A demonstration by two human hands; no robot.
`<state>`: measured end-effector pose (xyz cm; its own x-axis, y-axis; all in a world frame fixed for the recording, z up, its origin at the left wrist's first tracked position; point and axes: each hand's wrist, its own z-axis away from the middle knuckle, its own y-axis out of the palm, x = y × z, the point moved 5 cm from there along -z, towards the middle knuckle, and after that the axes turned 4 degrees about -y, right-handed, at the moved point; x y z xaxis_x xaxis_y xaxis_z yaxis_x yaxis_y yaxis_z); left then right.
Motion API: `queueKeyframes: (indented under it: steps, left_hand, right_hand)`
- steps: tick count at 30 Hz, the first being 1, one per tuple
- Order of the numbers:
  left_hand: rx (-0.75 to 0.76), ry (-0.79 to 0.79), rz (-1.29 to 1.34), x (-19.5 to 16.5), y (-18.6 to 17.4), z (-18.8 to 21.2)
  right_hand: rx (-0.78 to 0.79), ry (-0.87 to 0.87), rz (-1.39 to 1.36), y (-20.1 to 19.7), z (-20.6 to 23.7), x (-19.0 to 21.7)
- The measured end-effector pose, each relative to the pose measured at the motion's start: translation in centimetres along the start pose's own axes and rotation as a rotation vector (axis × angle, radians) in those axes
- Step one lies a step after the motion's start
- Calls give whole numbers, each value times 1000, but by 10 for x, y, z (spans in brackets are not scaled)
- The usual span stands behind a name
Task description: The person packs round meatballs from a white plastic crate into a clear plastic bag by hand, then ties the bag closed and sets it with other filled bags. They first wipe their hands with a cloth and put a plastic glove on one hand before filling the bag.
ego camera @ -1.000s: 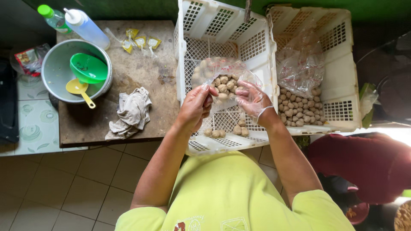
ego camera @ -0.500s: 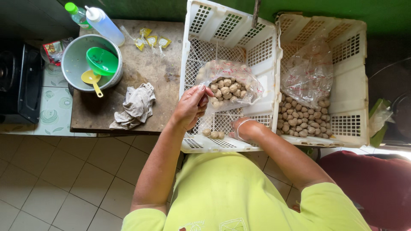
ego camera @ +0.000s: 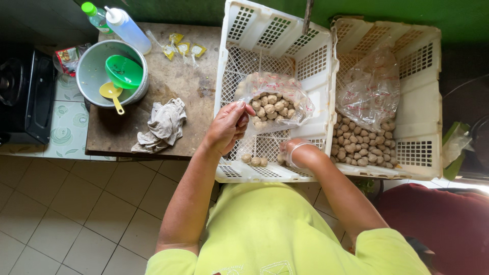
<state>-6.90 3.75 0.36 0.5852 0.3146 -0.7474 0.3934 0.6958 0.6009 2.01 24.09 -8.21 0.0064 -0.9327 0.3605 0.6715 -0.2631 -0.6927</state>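
Note:
My left hand (ego camera: 227, 127) grips the edge of a clear plastic bag (ego camera: 275, 99) filled with small beige balls, held above a white slatted crate (ego camera: 244, 35). My right hand (ego camera: 294, 153), in a thin clear glove, reaches down to the crate's floor near a few loose balls (ego camera: 253, 160); its fingers are partly hidden. A second white crate (ego camera: 423, 91) to the right holds a heap of the same balls (ego camera: 359, 145) and a crumpled clear bag (ego camera: 369, 89).
A wooden table (ego camera: 188, 76) at the left carries a metal bowl (ego camera: 89, 69) with a green scoop (ego camera: 124, 71) and a yellow spoon (ego camera: 112, 94), a grey rag (ego camera: 160, 127), two squeeze bottles (ego camera: 127, 28) and small yellow sachets (ego camera: 181, 49). A black appliance (ego camera: 23, 97) stands far left. Tiled floor lies below.
My right hand has let go of the bag and dropped to the crate's floor. My left hand alone keeps the bag up.

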Motion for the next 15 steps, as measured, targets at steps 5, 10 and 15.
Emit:
queueKeyframes:
  steps: [5,10,15]
  left_hand:
    - [14,-4,6,1,2,-2]
    - [28,-14,2,-1,4,-2]
    - [21,-19,11,0,6,-2]
  right_hand:
    - [0,-146,-422,-30,15,21]
    - [-577,-318,-886,-66,14,21]
    - [-138,-73,-245,-24,4,19]
